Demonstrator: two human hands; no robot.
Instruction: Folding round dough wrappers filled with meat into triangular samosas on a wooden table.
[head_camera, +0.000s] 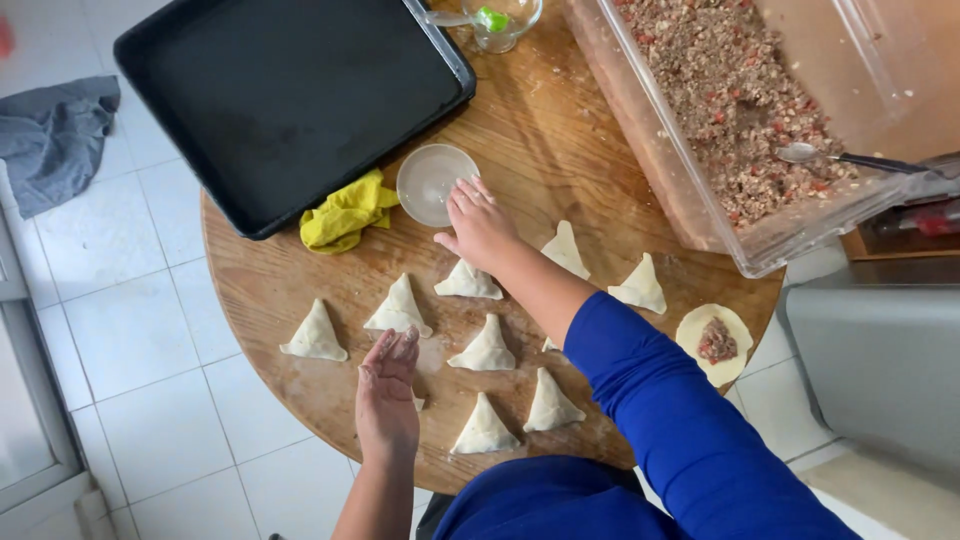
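Fingers (478, 192) of the right hand (478, 225) are spread, tips dipping into the small clear round bowl (430, 183); left hand (386, 395) flat, holding nothing. Pressing its rim could tip it, wetting the folded white dough triangles (468, 282).

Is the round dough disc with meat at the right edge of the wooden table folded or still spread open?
Spread open. The round dough disc lies flat with the meat filling uncovered on its middle, unlike the folded triangular pastries beside it.
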